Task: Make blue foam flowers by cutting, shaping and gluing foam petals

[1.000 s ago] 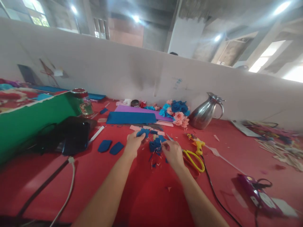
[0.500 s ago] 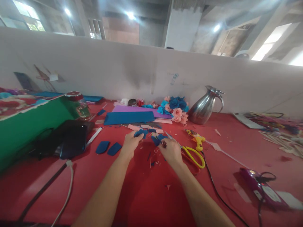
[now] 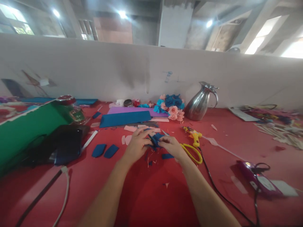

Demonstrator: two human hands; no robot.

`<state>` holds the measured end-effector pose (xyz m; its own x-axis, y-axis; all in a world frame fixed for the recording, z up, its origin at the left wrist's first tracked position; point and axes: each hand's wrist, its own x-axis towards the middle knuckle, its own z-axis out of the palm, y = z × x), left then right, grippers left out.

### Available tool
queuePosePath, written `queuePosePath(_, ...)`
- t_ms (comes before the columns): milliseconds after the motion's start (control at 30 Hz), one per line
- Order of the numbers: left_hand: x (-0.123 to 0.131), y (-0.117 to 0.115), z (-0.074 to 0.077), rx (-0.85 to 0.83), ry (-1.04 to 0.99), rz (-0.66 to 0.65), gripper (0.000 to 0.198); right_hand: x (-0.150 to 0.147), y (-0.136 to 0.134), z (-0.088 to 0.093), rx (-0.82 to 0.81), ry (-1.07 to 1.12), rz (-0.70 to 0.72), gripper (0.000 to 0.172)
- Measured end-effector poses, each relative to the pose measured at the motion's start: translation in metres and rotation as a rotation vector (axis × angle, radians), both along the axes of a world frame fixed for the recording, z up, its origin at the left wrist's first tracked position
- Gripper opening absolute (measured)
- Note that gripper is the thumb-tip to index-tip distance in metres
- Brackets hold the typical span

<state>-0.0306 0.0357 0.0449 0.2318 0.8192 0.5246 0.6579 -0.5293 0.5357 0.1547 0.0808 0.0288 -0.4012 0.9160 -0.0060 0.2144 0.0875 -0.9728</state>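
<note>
Dark blue paper pieces (image 3: 156,138) are bunched between my two hands above the middle of the red table. My left hand (image 3: 137,145) has its fingers bent over the left side of the bunch, closed on the paper. From the right, my right hand (image 3: 172,147) pinches the edge of the same blue paper. Just right of that hand lie scissors (image 3: 194,154) with yellow handles, their blades partly hidden behind it. A small blue strip (image 3: 167,156) rests below the right fingers. Two cut blue pieces (image 3: 111,151) lie to the left, and paper scraps (image 3: 151,157) are scattered underneath.
A yellow glue gun (image 3: 195,137) with a black cord is on the right, near a purple power box (image 3: 258,179). Behind are blue sheets (image 3: 125,119), paper flowers (image 3: 174,107) and a steel jug (image 3: 200,102). A phone (image 3: 68,143) and green box (image 3: 33,129) stand left.
My left hand has moved right, bringing its blue paper against the pieces at my right hand. A blue strip now shows below the right hand. The view has shifted slightly.
</note>
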Motion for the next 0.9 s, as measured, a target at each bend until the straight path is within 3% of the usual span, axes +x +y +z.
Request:
queuePosePath(133, -0.001, 0.004, -0.005, 0.008, -0.041, 0.015, 0.029, 0.001, -0.001, 0.003, -0.026, 0.049, 0.045, 0.016)
queuePosePath(333, -0.009, 0.002, -0.002, -0.149, -0.646, 0.323, 0.016, 0.003, -0.001, 0.007, -0.229, 0.252, -0.143, 0.024)
queuePosePath(467, -0.007, 0.000, 0.003, -0.440, -0.950, 0.178, 0.048, 0.002, -0.002, 0.010, -0.298, 0.358, -0.119, 0.026)
queuePosePath(567, 0.001, -0.002, 0.002, -0.653, -0.967, 0.065, 0.050, -0.003, -0.005, 0.010, -0.285, 0.364, -0.077, 0.024)
queuePosePath(667, 0.008, -0.003, -0.003, -0.719, -0.950, 0.051, 0.042, -0.008, -0.008, 0.009, -0.259, 0.361, -0.050, 0.021)
queuePosePath(800, 0.009, -0.002, -0.007, -0.700, -0.846, 0.125, 0.025, -0.011, -0.010, 0.007, -0.234, 0.346, -0.025, 0.021)
queuePosePath(900, 0.005, 0.000, -0.007, -0.695, -0.783, 0.210, 0.020, -0.007, -0.007, 0.006, -0.236, 0.356, -0.085, 0.025)
